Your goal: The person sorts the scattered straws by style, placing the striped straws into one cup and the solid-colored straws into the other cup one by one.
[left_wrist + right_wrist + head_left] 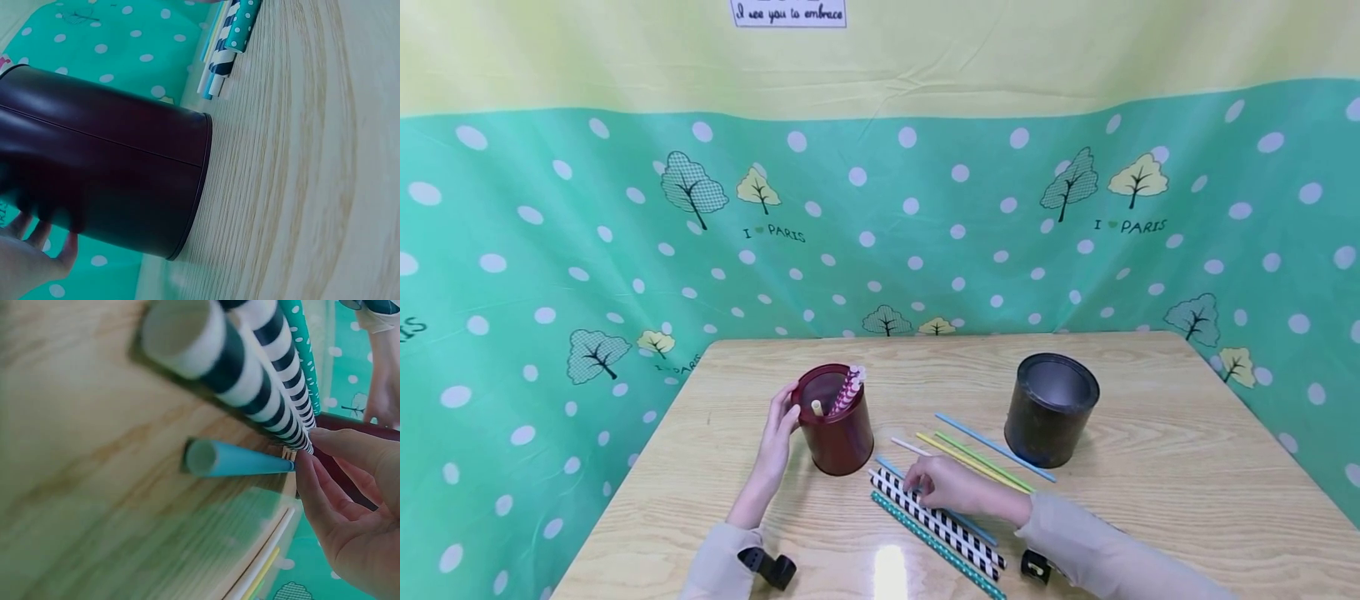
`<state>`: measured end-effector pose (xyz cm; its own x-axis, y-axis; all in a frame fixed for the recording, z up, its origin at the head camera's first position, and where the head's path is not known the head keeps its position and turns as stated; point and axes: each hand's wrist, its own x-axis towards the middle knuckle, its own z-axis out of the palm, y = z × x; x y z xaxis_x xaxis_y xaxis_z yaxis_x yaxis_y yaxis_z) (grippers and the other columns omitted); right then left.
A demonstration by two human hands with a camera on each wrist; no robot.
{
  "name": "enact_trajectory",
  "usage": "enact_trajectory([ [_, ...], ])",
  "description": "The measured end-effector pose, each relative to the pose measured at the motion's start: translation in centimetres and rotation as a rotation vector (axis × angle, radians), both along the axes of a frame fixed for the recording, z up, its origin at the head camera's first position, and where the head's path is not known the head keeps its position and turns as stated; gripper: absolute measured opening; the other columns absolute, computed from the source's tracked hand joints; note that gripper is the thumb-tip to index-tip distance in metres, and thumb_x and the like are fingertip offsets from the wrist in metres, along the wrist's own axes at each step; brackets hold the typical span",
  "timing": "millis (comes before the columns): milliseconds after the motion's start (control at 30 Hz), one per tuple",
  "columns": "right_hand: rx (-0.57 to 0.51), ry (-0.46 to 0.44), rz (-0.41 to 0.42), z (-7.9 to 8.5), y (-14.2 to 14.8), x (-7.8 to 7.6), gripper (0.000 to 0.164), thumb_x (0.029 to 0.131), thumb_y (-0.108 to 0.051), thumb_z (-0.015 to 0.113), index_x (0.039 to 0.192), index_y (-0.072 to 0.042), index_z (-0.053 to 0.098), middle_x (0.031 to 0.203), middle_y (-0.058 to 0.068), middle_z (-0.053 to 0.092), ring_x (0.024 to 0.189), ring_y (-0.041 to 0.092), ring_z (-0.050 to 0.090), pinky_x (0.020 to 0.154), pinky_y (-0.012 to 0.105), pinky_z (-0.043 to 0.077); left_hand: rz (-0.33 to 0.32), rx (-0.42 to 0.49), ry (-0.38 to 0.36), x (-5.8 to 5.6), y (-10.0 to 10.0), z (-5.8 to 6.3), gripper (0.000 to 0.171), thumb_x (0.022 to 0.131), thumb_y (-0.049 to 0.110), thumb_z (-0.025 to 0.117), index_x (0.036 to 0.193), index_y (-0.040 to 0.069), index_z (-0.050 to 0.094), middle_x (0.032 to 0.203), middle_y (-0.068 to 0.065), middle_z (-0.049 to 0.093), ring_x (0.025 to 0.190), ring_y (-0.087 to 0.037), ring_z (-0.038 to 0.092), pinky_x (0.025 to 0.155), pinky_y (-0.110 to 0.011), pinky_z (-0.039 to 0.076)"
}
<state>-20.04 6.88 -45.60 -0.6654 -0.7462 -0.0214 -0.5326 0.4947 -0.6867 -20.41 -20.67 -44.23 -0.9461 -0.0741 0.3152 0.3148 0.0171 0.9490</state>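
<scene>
A dark red can [838,433] stands upright on the left of the table, with several pink-and-white paper straws [850,390] and a cream straw [817,407] in it. My left hand [779,433] holds it by its left side near the rim. In the left wrist view, fingertips [70,244] touch the can's wall. My right hand [951,486] pinches a black-and-white striped straw [247,390] near its far end, between thumb and fingers. Another striped straw [278,337] lies alongside. Green dotted straws [928,540] lie nearer me, and a blue straw [240,459] is just beyond.
A black can [1051,412] stands at the right. Between the cans lie a long blue straw [992,446], a green one [1000,471], a yellow one [962,458] and a white one [908,447]. A patterned curtain [880,208] hangs behind the table.
</scene>
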Motion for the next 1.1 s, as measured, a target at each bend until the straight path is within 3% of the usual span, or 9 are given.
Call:
enact_trajectory([
  [200, 0.007, -0.015, -0.009, -0.1, 0.1, 0.2, 0.022, 0.073, 0.004, 0.063, 0.093, -0.005, 0.064, 0.084, -0.002, 0.058, 0.066, 0.001, 0.049, 0.058, 0.017, 0.042, -0.001, 0.007, -0.024, 0.1, 0.2, 0.4, 0.039, 0.096, 0.007, 0.031, 0.133, -0.004, 0.027, 0.129, -0.010, 0.035, 0.109, 0.003, 0.039, 0.083, -0.019, 0.035],
  [500, 0.046, 0.042, -0.004, -0.4, 0.0, 0.0, 0.021, 0.073, 0.001, 0.064, 0.092, -0.006, 0.065, 0.080, -0.004, 0.058, 0.065, 0.001, 0.048, 0.057, 0.016, 0.041, 0.013, 0.004, -0.025, 1.2, 1.0, 2.2, 0.038, 0.095, 0.002, 0.030, 0.131, -0.009, 0.025, 0.128, -0.017, 0.034, 0.107, 0.003, 0.039, 0.082, -0.017, 0.034],
  [1100, 0.100, 0.082, -0.030, -0.2, -0.2, 0.0, 0.023, 0.072, -0.004, 0.068, 0.095, -0.006, 0.065, 0.066, -0.008, 0.052, 0.057, -0.002, 0.043, 0.053, 0.016, 0.038, 0.017, -0.007, -0.021, 1.2, 1.0, 2.2, 0.038, 0.095, 0.003, 0.030, 0.130, -0.010, 0.025, 0.126, -0.012, 0.036, 0.106, 0.004, 0.040, 0.082, -0.017, 0.035],
])
